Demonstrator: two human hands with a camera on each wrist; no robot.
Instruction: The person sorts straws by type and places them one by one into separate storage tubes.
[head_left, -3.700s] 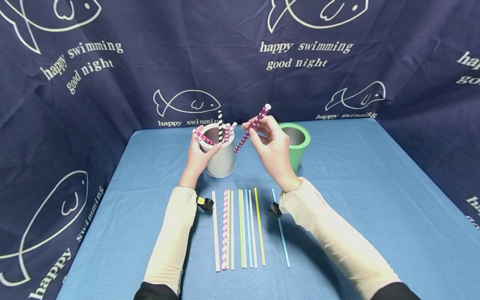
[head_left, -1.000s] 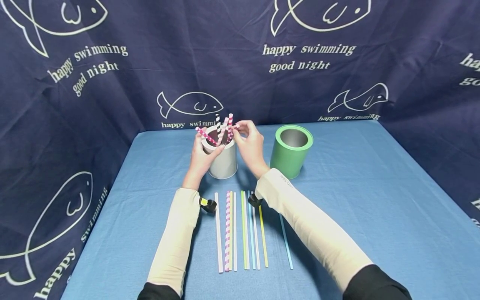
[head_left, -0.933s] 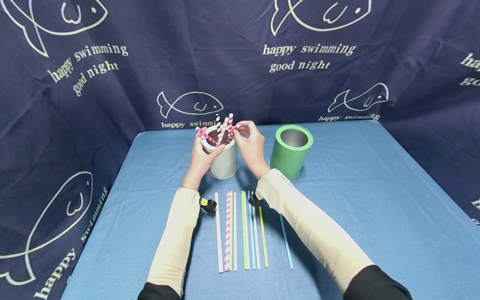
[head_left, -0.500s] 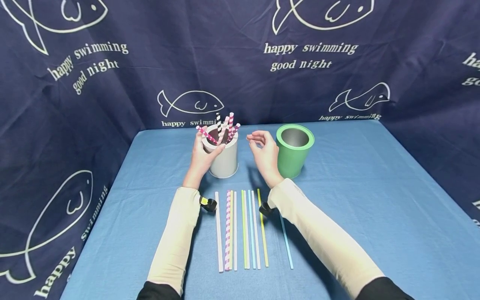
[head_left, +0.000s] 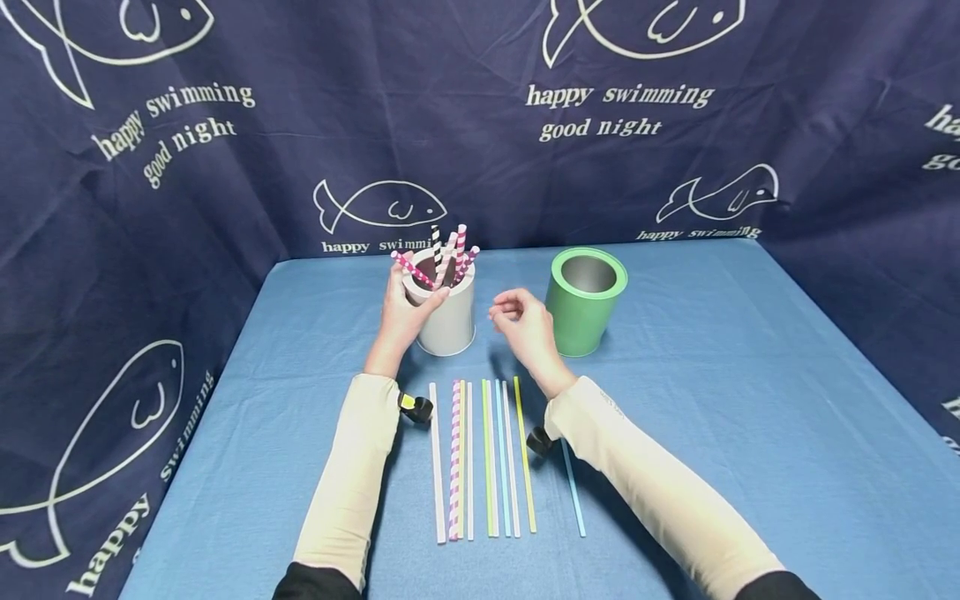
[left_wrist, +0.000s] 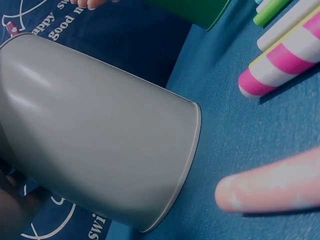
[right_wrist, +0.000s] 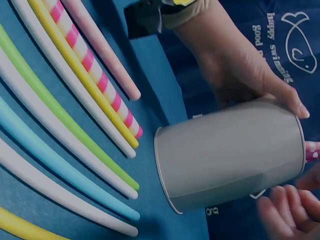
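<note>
— Grey metal, that cup [head_left: 447,321] at twelve o'clock on the worktop [head_left: 750,400]? What grips it?

— Yes. The left hand [head_left: 401,312] wraps its nine o'clock side, fingers and thumb curled round the wall up near the rim. The right wrist view shows the same hold [right_wrist: 240,75] on the cup [right_wrist: 225,155].

— And what stands inside?

— Patterned straws [head_left: 446,254]: pink dotted, pink striped and one black-and-white, all leaning out over the rim.

— Where is the right hand?

— The right hand [head_left: 525,325] hovers just at three o'clock of the cup, between it and the green cup [head_left: 583,302]. Its fingers are loosely curled and it holds nothing, touching neither cup.

— Anything lying flat?

— A row of straws [head_left: 480,458] at six o'clock of the grey cup, between the two forearms, side by side and pointing at the cups. From nine o'clock across: pale pink, pink-striped, yellow, white, green, light blue, white, yellow. One more blue straw [head_left: 573,492] lies apart at the three o'clock end, partly under the right sleeve [head_left: 660,492].

— And the green cup?

— Upright, open on top, with a metal lining inside; I can see nothing in it.

— Behind it all?

— A navy cloth [head_left: 225,150] printed with white fish and lettering.
</note>
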